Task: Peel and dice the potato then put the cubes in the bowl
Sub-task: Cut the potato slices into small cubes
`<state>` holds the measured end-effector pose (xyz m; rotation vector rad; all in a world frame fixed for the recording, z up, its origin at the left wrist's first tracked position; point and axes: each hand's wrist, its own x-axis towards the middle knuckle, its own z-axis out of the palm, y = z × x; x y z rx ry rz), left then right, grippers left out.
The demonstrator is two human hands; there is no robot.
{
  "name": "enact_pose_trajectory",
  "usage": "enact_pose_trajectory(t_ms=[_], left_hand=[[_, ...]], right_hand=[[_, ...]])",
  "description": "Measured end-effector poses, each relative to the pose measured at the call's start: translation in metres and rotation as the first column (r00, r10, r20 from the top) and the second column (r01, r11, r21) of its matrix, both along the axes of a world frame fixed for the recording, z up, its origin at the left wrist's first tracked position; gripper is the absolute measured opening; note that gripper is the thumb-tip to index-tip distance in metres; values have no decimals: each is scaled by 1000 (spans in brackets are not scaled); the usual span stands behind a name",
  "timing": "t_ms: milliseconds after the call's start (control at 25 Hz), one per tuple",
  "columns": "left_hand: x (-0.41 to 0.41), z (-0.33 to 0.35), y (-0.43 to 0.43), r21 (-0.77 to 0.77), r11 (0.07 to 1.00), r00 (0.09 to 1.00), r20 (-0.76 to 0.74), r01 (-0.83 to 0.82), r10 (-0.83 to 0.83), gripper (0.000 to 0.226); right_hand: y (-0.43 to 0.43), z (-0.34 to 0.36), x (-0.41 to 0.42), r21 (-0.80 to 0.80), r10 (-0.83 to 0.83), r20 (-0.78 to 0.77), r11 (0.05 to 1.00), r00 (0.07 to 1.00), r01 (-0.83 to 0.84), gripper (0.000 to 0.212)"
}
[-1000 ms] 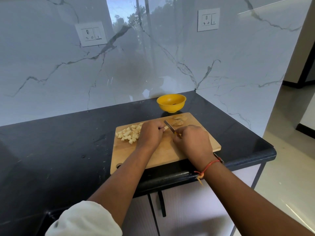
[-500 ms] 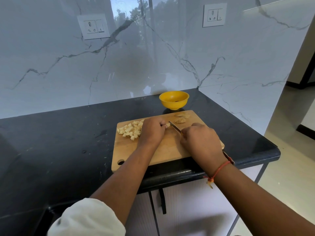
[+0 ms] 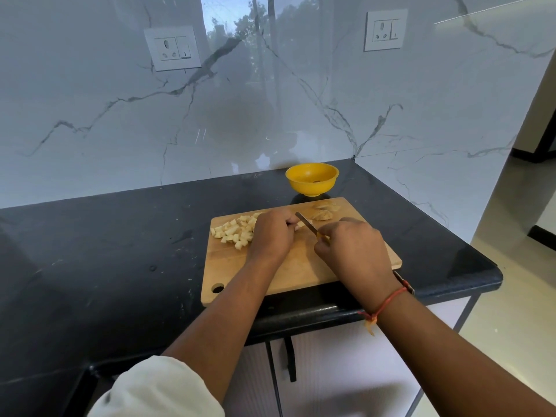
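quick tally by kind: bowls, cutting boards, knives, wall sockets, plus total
bowl: 1
cutting board: 1
knife: 1
wall sockets: 2
total: 5

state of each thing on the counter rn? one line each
left hand: holds potato piece on cutting board
right hand: grips knife, blade beside the piece
potato cubes: heaped on board beside left hand
yellow bowl: upright behind board, no cubes visible
peels: loose at board's far edge

Cubes (image 3: 234, 231) on board (image 3: 301, 272), left of knife (image 3: 305, 222); bowl (image 3: 312, 179) behind.
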<state>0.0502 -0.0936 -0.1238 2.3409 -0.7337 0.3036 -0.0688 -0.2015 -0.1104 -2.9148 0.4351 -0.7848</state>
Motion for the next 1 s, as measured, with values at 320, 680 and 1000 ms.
enact_pose_trajectory(t_ms=[320, 680, 1000], left_hand=[[2, -2, 0, -42, 999, 1000, 15, 13, -12, 15], [0, -2, -1, -111, 993, 999, -35, -38, 34, 9], [-1, -2, 1, -86, 996, 999, -26, -24, 22, 12]], right_hand=[[2, -5, 23, -64, -15, -37, 998, 999, 13, 29], [-8, 6, -11, -150, -37, -132, 989, 991, 17, 26], [6, 8, -15, -97, -3, -37, 995, 999, 0, 29]])
